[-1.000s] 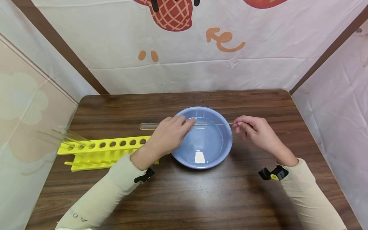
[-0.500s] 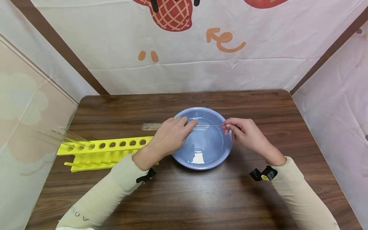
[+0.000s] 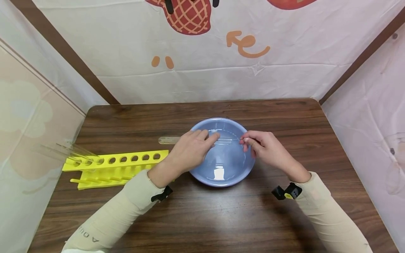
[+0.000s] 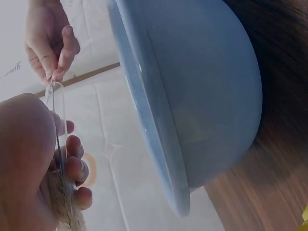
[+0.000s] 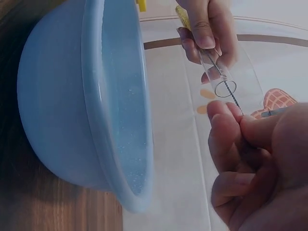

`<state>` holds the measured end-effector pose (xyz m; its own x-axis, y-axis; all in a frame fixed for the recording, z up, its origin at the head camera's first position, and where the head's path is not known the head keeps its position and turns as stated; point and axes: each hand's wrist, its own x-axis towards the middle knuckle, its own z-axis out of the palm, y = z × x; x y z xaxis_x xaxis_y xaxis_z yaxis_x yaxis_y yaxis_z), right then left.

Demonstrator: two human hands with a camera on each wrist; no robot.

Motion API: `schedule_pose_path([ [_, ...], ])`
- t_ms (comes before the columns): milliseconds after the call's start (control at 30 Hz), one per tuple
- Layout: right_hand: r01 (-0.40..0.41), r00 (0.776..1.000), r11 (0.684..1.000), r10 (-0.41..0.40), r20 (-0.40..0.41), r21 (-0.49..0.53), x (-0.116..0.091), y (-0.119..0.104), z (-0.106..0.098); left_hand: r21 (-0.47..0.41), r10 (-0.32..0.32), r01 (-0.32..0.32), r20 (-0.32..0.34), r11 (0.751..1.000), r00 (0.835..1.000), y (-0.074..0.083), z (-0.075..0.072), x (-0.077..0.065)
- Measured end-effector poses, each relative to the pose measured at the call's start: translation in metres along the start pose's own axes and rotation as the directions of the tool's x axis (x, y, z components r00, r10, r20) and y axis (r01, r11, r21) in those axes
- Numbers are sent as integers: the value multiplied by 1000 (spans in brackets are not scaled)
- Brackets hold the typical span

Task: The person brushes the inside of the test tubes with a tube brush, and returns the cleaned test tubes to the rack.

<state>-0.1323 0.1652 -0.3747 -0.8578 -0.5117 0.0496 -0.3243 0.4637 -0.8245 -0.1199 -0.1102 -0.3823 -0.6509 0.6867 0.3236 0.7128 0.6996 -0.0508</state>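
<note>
My left hand (image 3: 190, 149) grips a clear glass test tube (image 3: 169, 140) lying sideways over the left part of a blue basin (image 3: 227, 168) of water. The tube's rounded end points left and its open mouth right. Inside it sits a test tube brush; its pale bristles (image 4: 67, 204) show in the left wrist view, partly covered by the palm. My right hand (image 3: 265, 149) pinches the brush's thin twisted wire (image 5: 235, 100) just outside the tube's mouth (image 5: 225, 88), above the basin's right side.
A yellow test tube rack (image 3: 118, 172) stands to the left, its front partly behind the left forearm. A few clear test tubes (image 3: 83, 151) lean in its leftmost holes. Wooden table (image 3: 221, 218) runs up to a printed cloth (image 3: 202, 82) at the back.
My right hand has moved left toward the tube, so less wire shows and the brush sits deeper. The left hand and tube have shifted slightly right.
</note>
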Motion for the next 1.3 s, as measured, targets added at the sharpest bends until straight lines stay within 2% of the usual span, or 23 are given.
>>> schedule_pose_path([
  [100, -60, 998, 996, 58, 29, 62, -1, 2, 0, 5, 8, -8, -3, 1000, 1000, -1, 0, -1],
  [167, -128, 991, 984, 122, 51, 120, -2, 4, -1, 5, 13, -13, -8, 1000, 1000, -1, 0, -1],
  [300, -291, 956, 927, 269, 121, 236, -2, 3, -4, 8, 21, -21, -14, 1000, 1000, -1, -1, -2],
  [367, -351, 935, 893, 318, 157, 281, -2, 1, -4, 8, 23, -23, -17, 1000, 1000, -1, -1, -2],
  [500, -410, 912, 817, 353, 211, 405, -2, -3, -5, 3, 26, -26, -21, 1000, 999, -1, -1, -3],
  [633, -421, 907, 753, 340, 248, 506, -1, -5, -4, 9, 19, -19, -15, 1000, 1000, -1, -2, -3],
  [700, -413, 911, 736, 320, 262, 537, 0, -4, -4, 11, 14, -14, -13, 1000, 1000, -2, -3, -4],
  [900, -364, 931, 717, 255, 263, 594, 1, -5, -4, -14, 8, -8, -31, 1000, 999, -6, -2, -5],
  [1067, -348, 937, 715, 242, 252, 607, 2, -7, -6, -15, 14, -15, -60, 1000, 998, -8, -3, -6],
  [1167, -336, 941, 729, 237, 242, 596, 2, -7, -9, -20, 22, -23, -69, 1000, 997, -8, -4, -6],
  [1300, -307, 951, 764, 217, 222, 568, 1, -5, -13, -28, 21, -23, -62, 999, 998, -8, -6, -6],
])
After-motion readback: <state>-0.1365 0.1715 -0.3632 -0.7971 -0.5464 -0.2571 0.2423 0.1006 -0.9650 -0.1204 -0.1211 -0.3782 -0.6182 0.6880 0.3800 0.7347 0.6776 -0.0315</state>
